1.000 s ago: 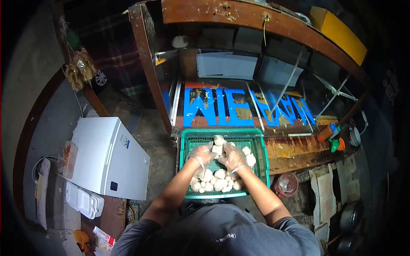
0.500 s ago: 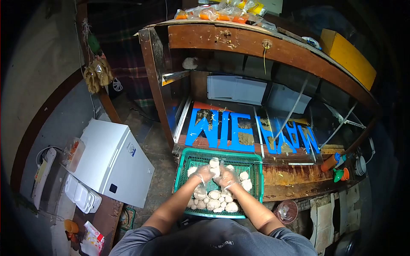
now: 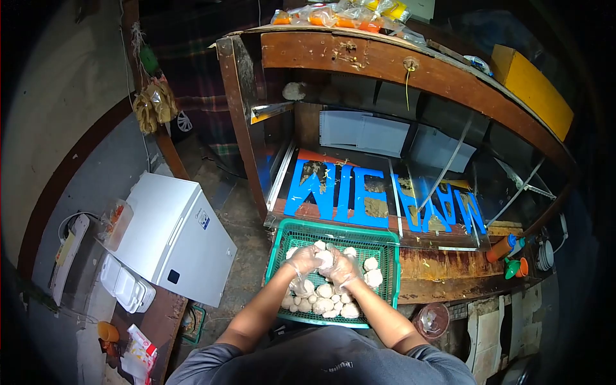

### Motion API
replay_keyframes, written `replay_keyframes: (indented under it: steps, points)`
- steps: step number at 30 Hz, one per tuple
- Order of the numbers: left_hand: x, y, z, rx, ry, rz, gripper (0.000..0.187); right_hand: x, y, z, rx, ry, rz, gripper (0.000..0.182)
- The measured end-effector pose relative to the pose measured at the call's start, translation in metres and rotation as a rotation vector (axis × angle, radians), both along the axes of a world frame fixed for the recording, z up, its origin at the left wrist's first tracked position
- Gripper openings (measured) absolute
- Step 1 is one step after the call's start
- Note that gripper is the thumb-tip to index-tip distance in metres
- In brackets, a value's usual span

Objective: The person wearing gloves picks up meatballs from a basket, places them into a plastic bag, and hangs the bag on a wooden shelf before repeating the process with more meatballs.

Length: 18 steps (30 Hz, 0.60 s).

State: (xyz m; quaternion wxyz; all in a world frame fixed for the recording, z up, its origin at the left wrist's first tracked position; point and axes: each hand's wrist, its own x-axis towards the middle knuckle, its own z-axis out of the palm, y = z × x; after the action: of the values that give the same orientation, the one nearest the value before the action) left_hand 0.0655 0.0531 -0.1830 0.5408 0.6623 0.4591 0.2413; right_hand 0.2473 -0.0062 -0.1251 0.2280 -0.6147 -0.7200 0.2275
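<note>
A green plastic basket (image 3: 394, 276) holds several pale, lumpy balls (image 3: 325, 291) of different sizes. Both of my hands, in clear plastic gloves, meet above the middle of it. My left hand (image 3: 304, 259) curls around the left side of one whitish ball (image 3: 325, 259). On the ball's right side, the fingers of my right hand (image 3: 343, 268) are bent against it. Another pale ball shows just beyond my fingertips. Larger balls (image 3: 373, 277) lie at the basket's right side, and many smaller ones are gathered near its front edge.
Behind the basket stands a wooden display case (image 3: 385, 54) with blue lettering. At left are a white freezer box (image 3: 173, 231) and foam containers (image 3: 128, 285). A reddish bucket (image 3: 431, 321) is right of the basket. Bottles and cups (image 3: 500, 249) stand farther right.
The whole view has shifted slightly, with the scene a little farther right. Between my hands, the ball has turned or moved slightly, and my fingers have changed position around it.
</note>
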Motion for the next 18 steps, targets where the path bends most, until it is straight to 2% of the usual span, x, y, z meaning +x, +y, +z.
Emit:
replay_keyframes:
  steps: [2,3,4,6,7,8,9,11,12,14,16,18]
  points:
    - [-0.007,-0.009,0.013,-0.255,-0.349,0.011,0.042,0.005,-0.003,-0.007,0.008,0.149,0.019,0.078]
    - [-0.011,-0.013,0.016,-0.284,-0.428,-0.013,0.047,0.005,-0.008,0.001,0.025,0.251,0.047,0.078]
    - [-0.016,-0.016,0.022,-0.287,-0.428,-0.015,0.047,0.008,-0.008,-0.005,0.023,0.251,0.045,0.078]
    - [-0.025,-0.024,0.038,-0.316,-0.6,-0.113,0.055,0.013,-0.009,-0.018,-0.041,0.511,0.081,0.076]
    - [-0.029,-0.03,0.049,-0.301,-0.669,-0.144,0.061,0.012,-0.021,0.023,-0.128,0.414,0.047,0.076]
    - [-0.031,-0.036,0.059,-0.305,-0.668,-0.147,0.061,0.013,-0.024,0.025,-0.13,0.414,0.043,0.076]
    - [-0.032,-0.041,0.066,-0.291,-0.684,-0.15,0.058,0.015,-0.026,0.025,-0.125,0.494,0.044,0.076]
    - [-0.034,-0.049,0.081,-0.282,-0.698,-0.158,0.055,0.009,-0.042,0.059,-0.173,0.678,0.0,0.072]
    - [-0.035,-0.053,0.089,-0.273,-0.715,-0.141,0.056,0.008,-0.049,0.073,-0.175,0.679,-0.008,0.072]
    - [-0.034,-0.065,0.11,-0.267,-0.732,-0.13,0.056,0.006,-0.058,0.089,-0.002,0.494,-0.037,0.068]
    - [-0.032,-0.076,0.13,-0.152,-0.743,-0.113,0.055,0.004,-0.064,0.094,0.039,0.5,-0.059,0.067]
    - [-0.033,-0.078,0.128,-0.148,-0.741,-0.121,0.058,0.003,-0.068,0.102,0.049,0.482,-0.076,0.063]
